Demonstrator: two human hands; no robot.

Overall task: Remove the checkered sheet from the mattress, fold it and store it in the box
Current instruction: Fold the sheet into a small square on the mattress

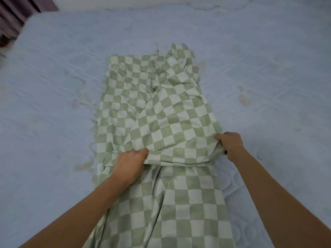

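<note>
Two pinches: left hand (131, 162), right hand (230, 143) gripping fold edge | checkered sheet (161, 113) in long strip on mattress (53, 86) | keep edge taut, square corners, smooth wrinkles first.

Bare mattress (53, 97) flanks the checkered sheet (161, 113) both sides.

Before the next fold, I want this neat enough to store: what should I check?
1. Grip of the left hand on the folded edge: ok.
2. Grip of the right hand on that edge's other end: ok.
3. The checkered sheet lies as a narrow strip on the mattress: ok.
4. Far end smooth: not ok, bunched and creased.
5. Reach to the box: cannot tell, not in view.
</note>
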